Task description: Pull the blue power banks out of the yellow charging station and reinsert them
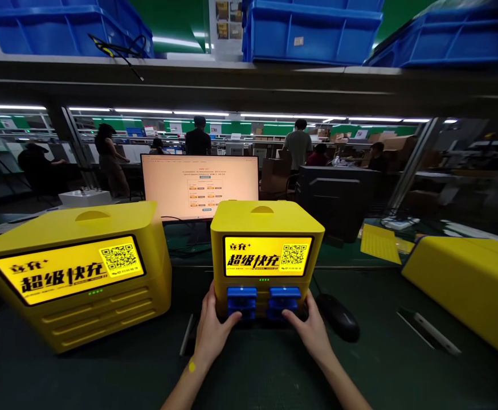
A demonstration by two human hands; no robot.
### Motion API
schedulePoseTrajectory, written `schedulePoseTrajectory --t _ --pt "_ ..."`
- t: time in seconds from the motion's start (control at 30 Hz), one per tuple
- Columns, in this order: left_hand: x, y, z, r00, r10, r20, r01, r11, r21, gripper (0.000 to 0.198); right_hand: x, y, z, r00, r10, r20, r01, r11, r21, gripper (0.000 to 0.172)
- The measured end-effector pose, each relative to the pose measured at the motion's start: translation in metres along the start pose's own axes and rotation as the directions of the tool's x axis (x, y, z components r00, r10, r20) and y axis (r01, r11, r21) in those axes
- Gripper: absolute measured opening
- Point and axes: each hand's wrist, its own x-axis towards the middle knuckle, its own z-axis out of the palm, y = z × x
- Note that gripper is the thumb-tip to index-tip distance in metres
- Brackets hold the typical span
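A yellow charging station (266,228) with a lit screen stands in front of me on the dark bench. Blue power banks (241,302) (284,300) stick out of its lower slots. My left hand (213,330) rests at the station's lower left, thumb on the left blue power bank. My right hand (309,330) rests at the lower right, thumb touching the right blue power bank. Fingers of both hands wrap the station's bottom corners.
A second yellow station (78,267) stands to the left, a third (471,285) lies at the right. A black mouse (338,316) sits beside my right hand. A monitor (200,185) glows behind. Blue bins (313,28) sit on the overhead shelf. Several people work in the background.
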Motion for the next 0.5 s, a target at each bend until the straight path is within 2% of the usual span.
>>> schedulePoseTrajectory --t 0.1,0.23,0.3,0.33,0.4,0.43,0.47,0.5 --pt "0.001 0.011 0.0 0.997 -0.083 -0.001 0.083 0.992 -0.1 0.079 0.001 -0.014 0.007 0.999 0.029 -0.046 -0.024 0.994 0.111 0.083" --pt "0.008 0.032 0.01 0.994 -0.081 -0.077 0.059 0.966 -0.251 0.081 0.005 -0.028 0.019 0.994 0.017 -0.106 0.005 0.98 0.2 0.084" --pt "0.011 0.041 0.01 0.989 -0.119 -0.09 0.083 0.939 -0.333 0.083 0.007 -0.03 0.02 0.992 0.011 -0.128 0.01 0.986 0.165 0.083" --pt "0.01 0.043 0.005 0.987 -0.141 -0.076 0.106 0.931 -0.35 0.084 0.008 -0.029 0.015 0.99 -0.023 -0.141 0.036 0.995 0.093 0.08" --pt "0.001 0.043 -0.02 0.987 -0.155 -0.044 0.13 0.924 -0.359 0.082 0.007 -0.019 -0.005 0.976 -0.174 -0.13 0.15 0.974 -0.171 0.072" --pt "-0.009 0.04 -0.041 0.986 -0.156 -0.055 0.126 0.927 -0.353 0.079 0.006 -0.01 -0.021 0.96 -0.261 -0.104 0.214 0.919 -0.332 0.068" --pt "-0.022 0.037 -0.065 0.983 -0.155 -0.099 0.113 0.934 -0.34 0.074 0.006 0.003 -0.04 0.94 -0.34 -0.042 0.276 0.824 -0.494 0.065" --pt "-0.038 0.032 -0.092 0.975 -0.138 -0.175 0.077 0.945 -0.318 0.068 0.008 0.019 -0.06 0.935 -0.355 -0.008 0.27 0.725 -0.633 0.066"
